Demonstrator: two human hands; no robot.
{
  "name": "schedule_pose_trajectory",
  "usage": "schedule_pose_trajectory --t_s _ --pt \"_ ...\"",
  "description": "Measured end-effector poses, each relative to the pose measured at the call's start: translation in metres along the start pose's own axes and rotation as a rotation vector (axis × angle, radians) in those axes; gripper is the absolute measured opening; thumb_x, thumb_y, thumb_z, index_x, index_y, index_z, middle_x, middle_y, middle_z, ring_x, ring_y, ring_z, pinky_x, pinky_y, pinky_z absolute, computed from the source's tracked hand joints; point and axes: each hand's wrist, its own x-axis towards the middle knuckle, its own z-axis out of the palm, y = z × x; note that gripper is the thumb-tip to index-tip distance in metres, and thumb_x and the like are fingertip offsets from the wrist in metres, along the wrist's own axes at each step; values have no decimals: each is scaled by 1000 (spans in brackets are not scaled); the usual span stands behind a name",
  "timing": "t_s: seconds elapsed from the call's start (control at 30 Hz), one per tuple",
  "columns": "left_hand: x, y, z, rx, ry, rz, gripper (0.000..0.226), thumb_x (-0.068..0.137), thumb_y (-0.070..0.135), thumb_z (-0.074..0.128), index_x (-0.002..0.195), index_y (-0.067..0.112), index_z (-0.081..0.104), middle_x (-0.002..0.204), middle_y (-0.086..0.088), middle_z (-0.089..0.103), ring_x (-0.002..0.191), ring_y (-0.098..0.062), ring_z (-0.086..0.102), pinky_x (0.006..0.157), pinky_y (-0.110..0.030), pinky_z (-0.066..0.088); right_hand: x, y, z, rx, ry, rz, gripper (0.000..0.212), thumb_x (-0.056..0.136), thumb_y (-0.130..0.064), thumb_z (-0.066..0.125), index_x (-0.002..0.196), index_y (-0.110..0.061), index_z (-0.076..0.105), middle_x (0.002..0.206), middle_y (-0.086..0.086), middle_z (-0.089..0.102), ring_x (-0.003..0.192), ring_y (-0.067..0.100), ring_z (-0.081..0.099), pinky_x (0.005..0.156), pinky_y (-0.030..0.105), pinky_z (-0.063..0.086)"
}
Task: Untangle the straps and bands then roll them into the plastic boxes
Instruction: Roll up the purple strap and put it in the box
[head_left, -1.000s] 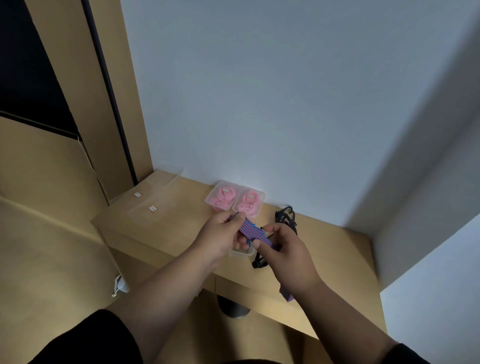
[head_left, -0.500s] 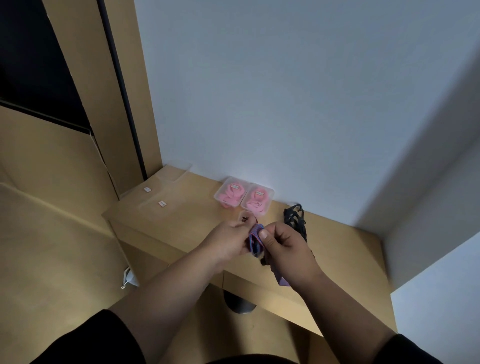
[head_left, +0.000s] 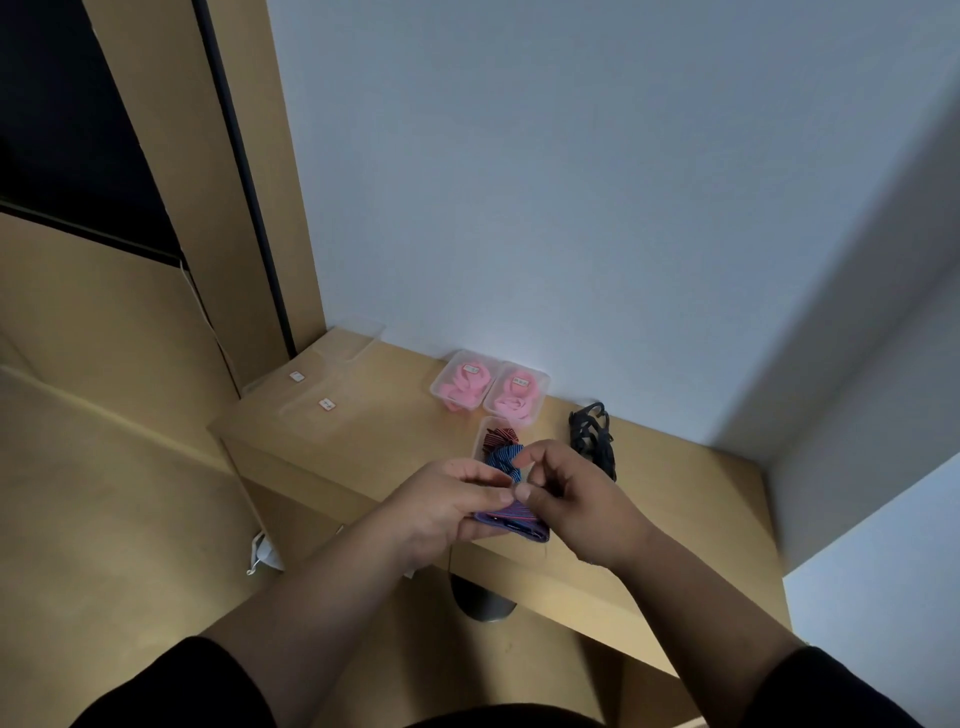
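My left hand (head_left: 441, 506) and my right hand (head_left: 576, 501) meet over the wooden shelf (head_left: 363, 431), both pinching a blue-and-red striped strap (head_left: 511, 522) that lies flat between and below them. Just behind my fingers stands a clear plastic box (head_left: 482, 434) with rolled striped bands (head_left: 501, 449) in it, red and blue. Two more clear boxes (head_left: 519, 397) at the wall hold rolled pink bands (head_left: 465, 384). A tangle of black straps (head_left: 592, 434) lies on the shelf to the right of the boxes.
The white wall rises right behind the boxes. Flat clear lids with small labels (head_left: 326, 404) lie on the shelf's left part. A wooden post and dark opening stand at the left. A dark round object (head_left: 480, 597) sits under the shelf edge.
The strap has gone from a folded bunch held upright to lying flat below my fingers. The box with striped rolls has come into sight behind my hands. The view shifted slightly.
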Motion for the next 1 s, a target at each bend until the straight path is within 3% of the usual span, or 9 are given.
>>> schedule_pose_trajectory --t_s 0.07,0.17,0.3,0.4,0.57,0.7,0.83,0.9,1.0 --pt "-2 -2 1 -28 2 -19 13 87 -6 67 99 -1 66 82 -13 72 72 -21 73 58 -25 57 1 4 -2 -38 13 -8 15 100 -22 59 103 -36 57 79 4 60 66 4 52 63 23 44" --pt "-3 -2 0 -120 8 -27 13 87 -7 64 99 -2 65 81 -14 71 69 -22 73 58 -26 58 -2 6 -7 12 -4 -94 11 98 -26 64 104 -35 62 80 -2 60 72 2 54 68 18 45" --pt "-7 0 -6 -259 -20 -40 14 86 -5 63 100 -1 63 80 -15 72 66 -22 72 54 -25 58 -2 9 -14 -11 -84 -215 37 76 -41 82 110 -38 68 99 -13 62 95 10 61 84 21 48" --pt "-9 0 -11 -355 -53 -54 32 76 2 67 107 -3 63 88 -19 72 70 -25 74 55 -26 59 -1 12 -15 -44 -52 -292 51 74 -43 82 123 -37 66 105 -20 60 102 8 61 91 16 44" --pt "-14 -3 -13 -426 -163 -120 38 79 8 61 114 -6 62 93 -24 72 70 -27 74 57 -25 60 -2 12 -5 123 8 -215 43 82 -33 76 124 -31 68 102 -25 63 100 5 62 90 20 46" --pt "-19 7 -15 -358 -266 -176 24 80 8 58 98 -3 70 85 -24 71 57 -20 68 53 -25 59 -4 13 5 272 18 -106 39 83 -32 72 122 -30 67 96 -22 64 95 3 63 87 24 48" --pt "-18 7 -22 -229 -436 -192 20 85 15 66 97 4 77 89 -21 68 64 -18 65 57 -25 58 -5 11 7 336 -5 -85 58 77 -64 74 122 -27 68 95 -14 67 86 6 62 80 21 49" --pt "-15 2 -23 -211 -410 -177 19 82 14 66 96 6 76 82 -15 64 63 -18 62 56 -25 54 -5 11 9 417 -31 -31 67 73 -68 75 123 -26 68 91 -7 69 70 14 54 65 23 47" --pt "-13 -5 -21 -255 -338 -141 22 81 12 62 101 4 67 77 -15 64 60 -19 62 53 -27 53 -3 12 8 423 -37 -26 67 80 -67 70 129 -22 65 89 1 68 68 19 49 63 28 48"
